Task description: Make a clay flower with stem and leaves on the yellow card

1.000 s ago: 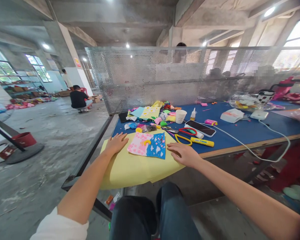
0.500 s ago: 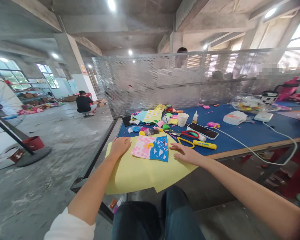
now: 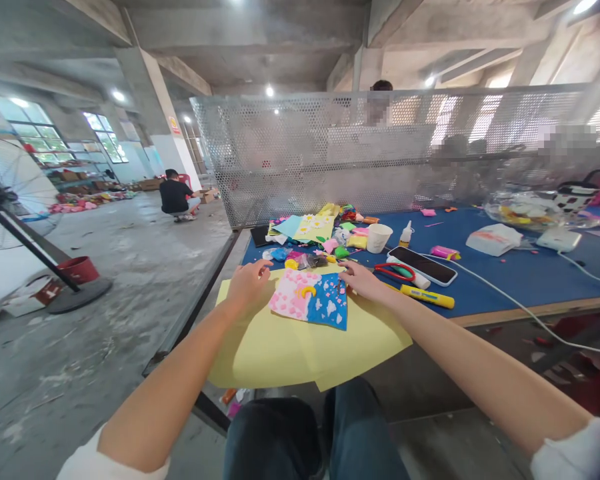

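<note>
A small picture (image 3: 310,299), pink with dots on its left half and blue with white cloud shapes on its right, lies on large yellow paper sheets (image 3: 260,353) at the table's front edge. A yellow crescent sits at its middle. My left hand (image 3: 250,283) is just left of the picture, over the yellow paper, fingers bent and apart, holding nothing. My right hand (image 3: 363,280) touches the picture's upper right corner, its fingertips close together there. Whether it grips the corner is hard to tell.
Behind the picture are clay pieces (image 3: 341,252), a paper cup (image 3: 379,238) and a glue bottle (image 3: 406,234). To the right lie red-handled scissors (image 3: 395,270), a phone (image 3: 423,265) and a yellow tube (image 3: 427,297). A mesh screen (image 3: 300,160) stands behind; a person (image 3: 176,195) crouches at left.
My right hand has moved in from beside the picture to its upper right corner. My left hand has lifted slightly, its fingers more bent. The camera view has shifted a little.
</note>
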